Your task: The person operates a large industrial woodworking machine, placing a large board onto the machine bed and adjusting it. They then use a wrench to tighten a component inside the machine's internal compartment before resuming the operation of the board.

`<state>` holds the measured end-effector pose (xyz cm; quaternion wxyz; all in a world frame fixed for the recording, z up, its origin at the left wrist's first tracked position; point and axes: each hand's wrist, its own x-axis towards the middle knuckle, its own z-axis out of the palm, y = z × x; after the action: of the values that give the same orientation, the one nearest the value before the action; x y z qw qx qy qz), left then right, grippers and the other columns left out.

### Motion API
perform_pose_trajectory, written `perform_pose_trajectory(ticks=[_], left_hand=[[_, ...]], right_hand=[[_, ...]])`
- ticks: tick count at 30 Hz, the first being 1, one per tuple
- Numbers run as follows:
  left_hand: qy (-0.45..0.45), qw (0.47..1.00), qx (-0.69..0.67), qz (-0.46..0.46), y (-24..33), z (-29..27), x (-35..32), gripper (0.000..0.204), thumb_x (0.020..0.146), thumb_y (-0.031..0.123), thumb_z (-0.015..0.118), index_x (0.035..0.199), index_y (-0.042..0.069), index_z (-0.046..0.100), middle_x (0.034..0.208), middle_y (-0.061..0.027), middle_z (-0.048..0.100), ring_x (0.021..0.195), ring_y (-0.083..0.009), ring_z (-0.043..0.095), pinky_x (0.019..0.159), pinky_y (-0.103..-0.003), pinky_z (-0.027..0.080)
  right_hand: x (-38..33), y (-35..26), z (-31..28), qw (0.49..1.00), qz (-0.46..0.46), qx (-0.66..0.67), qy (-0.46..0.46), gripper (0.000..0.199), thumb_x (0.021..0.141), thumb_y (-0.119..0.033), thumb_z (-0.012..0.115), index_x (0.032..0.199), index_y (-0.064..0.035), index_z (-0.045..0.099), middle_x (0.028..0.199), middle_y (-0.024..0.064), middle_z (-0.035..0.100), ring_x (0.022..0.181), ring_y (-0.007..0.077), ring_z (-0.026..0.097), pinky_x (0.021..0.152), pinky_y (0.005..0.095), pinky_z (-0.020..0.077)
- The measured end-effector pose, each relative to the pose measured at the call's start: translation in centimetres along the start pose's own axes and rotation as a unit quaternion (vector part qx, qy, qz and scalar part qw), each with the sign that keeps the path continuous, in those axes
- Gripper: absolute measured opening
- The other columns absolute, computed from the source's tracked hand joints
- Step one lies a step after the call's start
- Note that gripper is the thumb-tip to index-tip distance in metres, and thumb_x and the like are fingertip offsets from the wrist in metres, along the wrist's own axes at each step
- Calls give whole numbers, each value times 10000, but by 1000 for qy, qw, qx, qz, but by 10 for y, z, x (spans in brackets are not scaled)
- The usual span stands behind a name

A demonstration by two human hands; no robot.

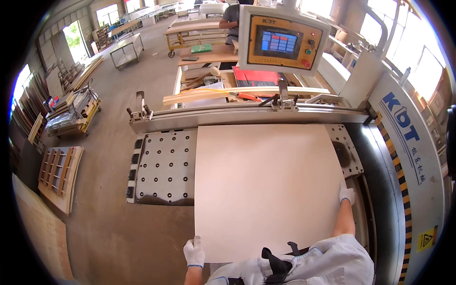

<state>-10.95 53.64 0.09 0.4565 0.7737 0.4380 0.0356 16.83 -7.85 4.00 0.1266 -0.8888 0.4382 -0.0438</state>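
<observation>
A large pale, smooth board (pixel 266 185) lies flat on the perforated machine table (pixel 164 164), its far edge up against the metal fence (pixel 247 115). My left hand (pixel 194 251), in a white knit glove with a blue cuff, grips the board's left edge by the near corner, thumb on top. On the right edge, farther from me, my right hand (pixel 347 194), gloved the same way, is closed around the rim. The fingers under the board are hidden on both sides. Its near edge is close to my body.
A control panel (pixel 285 42) with a lit screen hangs over the far right. Beside the table stands the machine's frame (pixel 403 128) with a striped edge. Beyond the fence are wooden strips (pixel 199 96) and a person (pixel 231 21). Left, a loaded cart (pixel 76 111) and stacked panels (pixel 61 173).
</observation>
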Motion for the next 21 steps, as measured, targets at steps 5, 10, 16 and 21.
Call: perform_pose_trajectory(ticks=[5,10,16,21], left_hand=[[13,999,12,36,-37,-70,25,523,993,441,618,841,-56,685,805,-275,695,783,-426,687,730,-497,522],[14,993,80,90,-56,-163,42,512,994,506,561,909,30,727,876,-253,716,862,-449,696,756,-530,529],[48,991,18,120,-78,-254,78,480,995,484,571,956,38,745,862,-223,731,853,-417,716,755,-490,551],[85,976,-98,174,-87,-302,147,434,981,429,632,908,15,744,811,-205,733,788,-356,737,674,-419,554]], right_hand=[[-47,1,16,999,16,20,-40,932,901,-787,447,1206,57,698,1286,306,646,1258,444,600,1053,489,469],[-146,56,24,980,26,196,-39,951,884,-746,576,1111,171,683,1201,286,711,1115,352,688,983,435,504],[-215,55,22,950,52,306,-33,926,879,-739,635,1073,163,706,963,171,743,835,247,644,801,401,532],[-296,0,-27,900,38,433,25,766,851,-706,722,892,57,776,732,25,646,640,143,553,597,321,487]])
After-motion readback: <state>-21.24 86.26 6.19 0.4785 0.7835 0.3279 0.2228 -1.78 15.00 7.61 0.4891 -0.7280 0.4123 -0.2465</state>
